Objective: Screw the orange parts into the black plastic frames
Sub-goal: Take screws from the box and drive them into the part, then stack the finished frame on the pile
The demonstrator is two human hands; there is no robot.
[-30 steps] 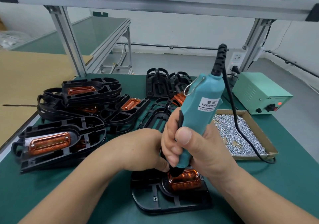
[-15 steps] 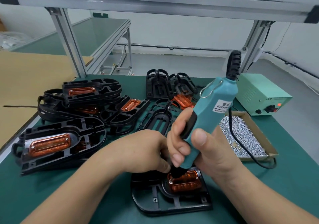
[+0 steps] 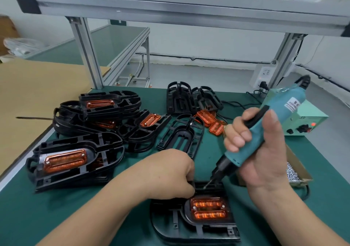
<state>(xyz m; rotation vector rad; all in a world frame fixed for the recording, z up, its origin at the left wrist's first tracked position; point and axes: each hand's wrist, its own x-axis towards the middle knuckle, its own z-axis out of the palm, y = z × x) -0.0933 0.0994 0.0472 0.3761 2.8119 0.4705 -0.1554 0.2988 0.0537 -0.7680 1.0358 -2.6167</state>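
Observation:
A black plastic frame (image 3: 170, 225) lies at the near edge of the green mat. An orange part (image 3: 208, 208) sits in it, with a screw head at each end. My left hand (image 3: 168, 173) grips the frame's far edge, fingers curled down over it. My right hand (image 3: 261, 151) grips a teal electric screwdriver (image 3: 265, 130), tilted to the right. The bit tip hangs just above the frame's far rim, clear of the orange part.
Black frames with orange parts (image 3: 64, 160) are piled at the left. Empty frames (image 3: 180, 137) and loose orange parts (image 3: 210, 120) lie at the back centre. A cardboard tray of screws (image 3: 295, 171) and a green power unit (image 3: 303, 120) stand on the right.
My right hand has lifted the screwdriver off the orange part's left screw and swung it up and to the right. My left hand has kept its hold on the frame.

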